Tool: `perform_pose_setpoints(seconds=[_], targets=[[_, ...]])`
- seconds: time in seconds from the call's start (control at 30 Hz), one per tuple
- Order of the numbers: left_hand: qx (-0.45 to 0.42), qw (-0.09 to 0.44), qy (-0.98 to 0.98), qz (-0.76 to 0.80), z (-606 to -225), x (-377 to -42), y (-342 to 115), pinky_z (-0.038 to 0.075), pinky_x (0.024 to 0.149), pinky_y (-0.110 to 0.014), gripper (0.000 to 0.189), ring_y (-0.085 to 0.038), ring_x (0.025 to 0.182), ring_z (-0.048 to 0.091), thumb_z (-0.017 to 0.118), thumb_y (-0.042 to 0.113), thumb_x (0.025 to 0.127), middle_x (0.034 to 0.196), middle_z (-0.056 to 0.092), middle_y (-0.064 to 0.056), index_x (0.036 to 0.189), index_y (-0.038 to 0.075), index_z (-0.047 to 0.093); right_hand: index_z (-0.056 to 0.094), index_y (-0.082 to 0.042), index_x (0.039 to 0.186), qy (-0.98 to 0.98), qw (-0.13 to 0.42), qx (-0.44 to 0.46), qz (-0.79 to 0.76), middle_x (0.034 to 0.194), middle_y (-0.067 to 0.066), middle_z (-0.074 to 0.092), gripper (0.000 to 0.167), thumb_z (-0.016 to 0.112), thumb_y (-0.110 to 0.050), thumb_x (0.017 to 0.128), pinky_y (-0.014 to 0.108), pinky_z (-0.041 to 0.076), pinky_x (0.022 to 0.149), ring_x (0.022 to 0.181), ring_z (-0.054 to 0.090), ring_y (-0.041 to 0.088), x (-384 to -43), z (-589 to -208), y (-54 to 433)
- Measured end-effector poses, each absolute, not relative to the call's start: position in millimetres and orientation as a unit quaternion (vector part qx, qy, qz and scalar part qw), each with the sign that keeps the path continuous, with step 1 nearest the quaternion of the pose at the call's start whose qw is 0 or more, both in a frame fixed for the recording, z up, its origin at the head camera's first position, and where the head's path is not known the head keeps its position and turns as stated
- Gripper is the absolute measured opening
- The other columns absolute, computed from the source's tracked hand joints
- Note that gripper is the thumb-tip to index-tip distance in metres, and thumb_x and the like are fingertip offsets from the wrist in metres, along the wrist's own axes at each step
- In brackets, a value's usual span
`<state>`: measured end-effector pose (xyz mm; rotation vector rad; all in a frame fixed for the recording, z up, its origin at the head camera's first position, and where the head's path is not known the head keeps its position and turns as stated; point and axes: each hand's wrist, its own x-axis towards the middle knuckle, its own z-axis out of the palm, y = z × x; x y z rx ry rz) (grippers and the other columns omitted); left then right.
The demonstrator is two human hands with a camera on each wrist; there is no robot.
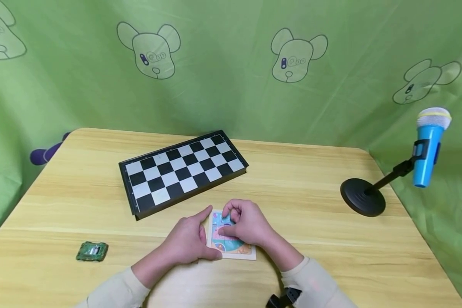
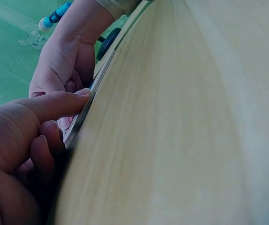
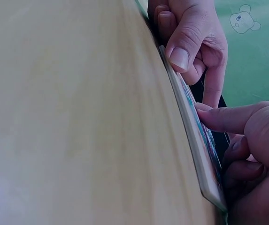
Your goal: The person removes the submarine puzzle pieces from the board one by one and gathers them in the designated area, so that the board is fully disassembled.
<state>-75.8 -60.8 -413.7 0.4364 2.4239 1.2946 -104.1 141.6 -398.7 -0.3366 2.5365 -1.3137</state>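
Jigsaw puzzle board (image 1: 231, 247) gripped at its left side, right hand (image 1: 250, 224) over the picture

The board lies flat on the tabletop (image 1: 300, 179), in front of the person and near the chessboard (image 1: 185, 173). I think the main danger is turning: if the left hand (image 1: 186, 239) would loosen, a sideways push from the right could swing the whole board. Also, uneven pressure of the right fingertips could lift neighbouring pieces at their seams. The left grip is clamped on the board's edge, thumb at the near corner, index finger at the far one. The right grip has thumb and index finger on the picture, slightly apart; whether a piece is pinched, I cannot tell. The left edge points almost straight away from the person. The long axis probably runs likewise, but the right hand hides part, so this is not certain.
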Motion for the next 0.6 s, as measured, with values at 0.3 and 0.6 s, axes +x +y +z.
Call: perform_pose_setpoints(seconds=[0.3,0.6], targets=[[0.158,0.176,0.860,0.452,-413.7,-74.8,-61.2,0.045,0.047,-0.030,0.118,-0.015,0.050,0.056,0.096,0.032,0.061,0.060,0.058,0.003,0.154,0.000,0.032,0.073,-0.015,0.102,0.889,0.123,-0.136,-0.420,0.057,-0.004,0.039,0.034,0.091,-0.018,0.073,0.023,0.036,0.051,0.052,0.039,0.010,-104.3,-401.4,143.4],[0.158,0.176,0.855,0.461,-413.2,-75.3,-61.2,0.045,0.046,-0.031,0.117,-0.015,0.049,0.056,0.096,0.030,0.061,0.060,0.058,0.003,0.154,-0.001,0.031,0.071,-0.014,0.098,0.887,0.139,-0.137,-0.419,0.057,-0.003,0.039,0.031,0.091,-0.015,0.074,0.023,0.037,0.051,0.053,0.042,0.012,-106.9,-401.1,143.2]])
